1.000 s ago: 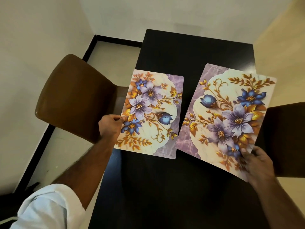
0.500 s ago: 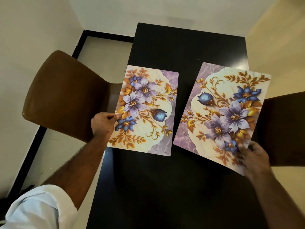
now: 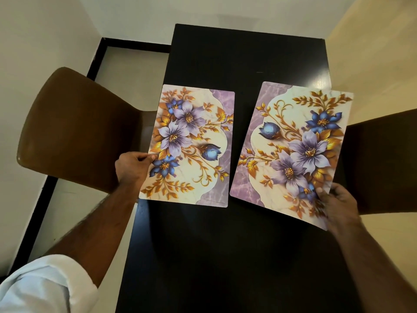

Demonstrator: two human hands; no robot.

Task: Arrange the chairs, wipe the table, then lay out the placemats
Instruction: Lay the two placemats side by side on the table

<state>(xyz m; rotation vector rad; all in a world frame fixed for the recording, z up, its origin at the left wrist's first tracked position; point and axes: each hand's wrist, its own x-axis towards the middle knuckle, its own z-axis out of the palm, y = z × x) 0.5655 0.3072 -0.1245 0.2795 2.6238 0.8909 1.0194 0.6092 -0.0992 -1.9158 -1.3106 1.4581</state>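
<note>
left sleeve (image 3: pixel 40 288): white, perhaps pale blue, creased | 2 forearms (image 3: pixel 94 229): bare, hairy

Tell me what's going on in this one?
A person is laying two flowered placemats on a dark table. The left hand pinches the left placemat, which lies along the table's left edge in front of a brown chair. The right hand grips the near corner of the right placemat, which sits askew and sticks out past the table's right edge, by a second chair.
</note>
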